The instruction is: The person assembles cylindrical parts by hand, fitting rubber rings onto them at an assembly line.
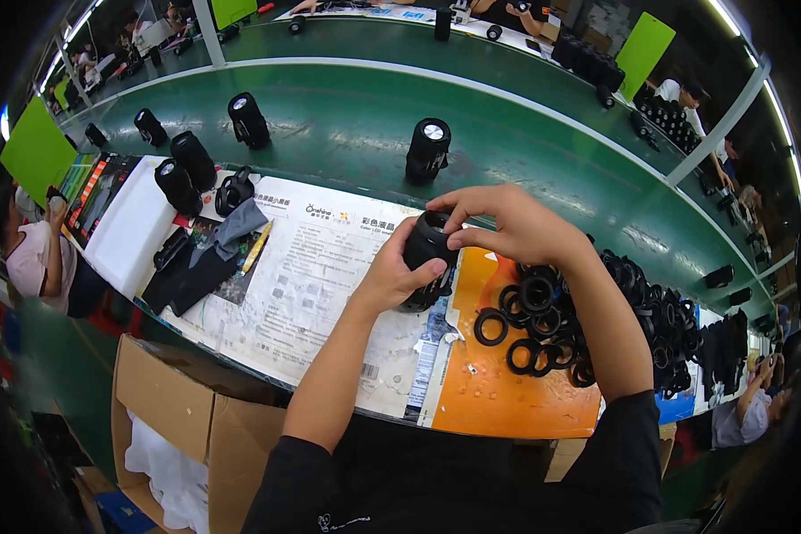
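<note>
A black cylindrical speaker [433,238] stands upright, slightly tilted, over the seam between the white and orange sheets on the bench. My left hand [390,274] is closed around its side, thumb across the front. From the right, my right hand [512,222] curls over the top end, fingertips and thumb gripping the rim. Whether a loose ring lies under those fingers, I cannot tell. Beside my right forearm is a heap of black rubber-like rings [536,294]. Just beyond my hands another black speaker [428,151] stands with a shiny round end up.
Several black speakers [248,120] stand on the green conveyor [347,111] and at the left. Dark cloth [190,280] and a yellow pen [256,249] lie on the white sheet [316,294]. An open cardboard box [165,378] sits below the bench edge. Other people work at both sides.
</note>
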